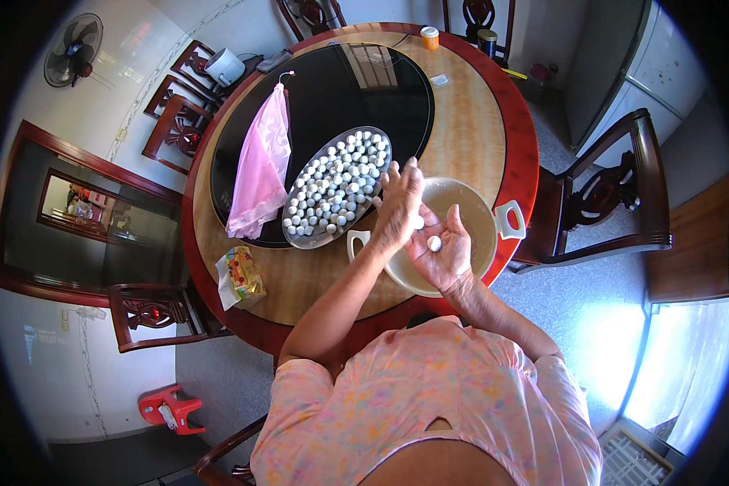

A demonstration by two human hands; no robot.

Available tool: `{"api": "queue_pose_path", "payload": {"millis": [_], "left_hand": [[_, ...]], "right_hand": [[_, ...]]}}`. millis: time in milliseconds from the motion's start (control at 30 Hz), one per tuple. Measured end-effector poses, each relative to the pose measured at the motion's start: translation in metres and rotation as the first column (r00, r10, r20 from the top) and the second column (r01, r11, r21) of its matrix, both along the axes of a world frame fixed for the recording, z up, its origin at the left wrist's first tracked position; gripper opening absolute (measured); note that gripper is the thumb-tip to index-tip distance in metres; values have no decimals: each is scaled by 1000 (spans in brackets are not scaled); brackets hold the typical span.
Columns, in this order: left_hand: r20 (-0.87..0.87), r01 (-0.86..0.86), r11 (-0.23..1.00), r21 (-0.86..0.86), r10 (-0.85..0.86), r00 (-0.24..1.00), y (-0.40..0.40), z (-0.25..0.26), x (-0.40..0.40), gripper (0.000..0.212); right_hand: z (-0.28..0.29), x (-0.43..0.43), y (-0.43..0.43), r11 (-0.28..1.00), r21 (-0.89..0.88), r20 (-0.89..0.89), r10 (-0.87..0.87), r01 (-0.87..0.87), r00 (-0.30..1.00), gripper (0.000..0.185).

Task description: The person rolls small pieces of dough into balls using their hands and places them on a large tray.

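Note:
My right hand (440,249) is palm up over a wide basin (483,225), with a small white ball (434,243) resting on its palm. My left hand (398,206) is raised just beside it, fingers extended and pointing away from me. A second white ball (418,222) lies between the two hands, at the edge of the left palm; which hand bears it is hard to tell. Left of the basin, an oval tray (309,244) holds many similar balls in a pile. A pink mesh cloth cover (261,164) lies folded beside the tray.
The round table (516,146) carries a black turntable (322,79), a tissue pack (246,273), an orange cup (429,37) and a dark jar (486,42). The basin's white handle (510,219) reaches the table's red rim. Wooden chairs (644,182) stand around it.

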State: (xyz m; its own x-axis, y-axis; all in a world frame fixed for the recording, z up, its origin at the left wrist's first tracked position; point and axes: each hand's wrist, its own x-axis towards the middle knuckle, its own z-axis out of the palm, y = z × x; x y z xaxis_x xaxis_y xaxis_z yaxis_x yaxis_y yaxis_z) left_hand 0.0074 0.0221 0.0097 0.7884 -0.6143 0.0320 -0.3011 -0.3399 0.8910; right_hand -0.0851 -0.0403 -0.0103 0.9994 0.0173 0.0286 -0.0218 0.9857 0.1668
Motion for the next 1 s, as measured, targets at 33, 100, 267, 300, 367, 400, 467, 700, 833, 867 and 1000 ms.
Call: {"api": "queue_pose_path", "payload": {"millis": [33,100,267,300,367,400,467,700,833,867,1000], "left_hand": [[-3,-31,999,-37,31,1000,1,1,3,72],[58,-108,993,-46,110,992,-2,14,-3,67],[581,-34,899,436,-253,774,2,-40,-32,57],[544,-44,891,451,-236,805,-9,-26,-38,59],[466,-71,871,485,-189,865,-26,5,-49,63],[421,-82,860,504,-161,893,-31,10,-50,65],[244,-16,954,300,-61,968,-21,3,-21,72],[406,95,903,419,-279,870,-18,8,-51,73],[243,17,951,307,-96,965,-13,-1,-23,69],[396,16,647,762,-486,779,-6,-15,-19,71],[304,118,934,337,-227,925,-11,-6,-48,73]], "right_hand": [[-3,0,-2,999,-29,-36,-20,18,999,73],[-2,2,-5,996,-82,-95,-31,23,995,73],[26,3,-5,995,-95,-465,-54,12,884,67],[22,-1,2,940,-306,-395,-272,153,877,66],[-21,5,7,863,-373,-117,-407,340,906,64],[-10,9,8,890,-337,-100,-359,308,928,65],[13,9,11,942,-263,-11,-219,209,976,68],[-8,16,11,713,-534,2,-537,455,844,70],[7,4,4,893,-404,-53,-237,196,970,75],[12,3,-3,969,-230,-20,-98,91,995,81],[-4,13,2,833,-460,-141,-412,309,900,73]]}}
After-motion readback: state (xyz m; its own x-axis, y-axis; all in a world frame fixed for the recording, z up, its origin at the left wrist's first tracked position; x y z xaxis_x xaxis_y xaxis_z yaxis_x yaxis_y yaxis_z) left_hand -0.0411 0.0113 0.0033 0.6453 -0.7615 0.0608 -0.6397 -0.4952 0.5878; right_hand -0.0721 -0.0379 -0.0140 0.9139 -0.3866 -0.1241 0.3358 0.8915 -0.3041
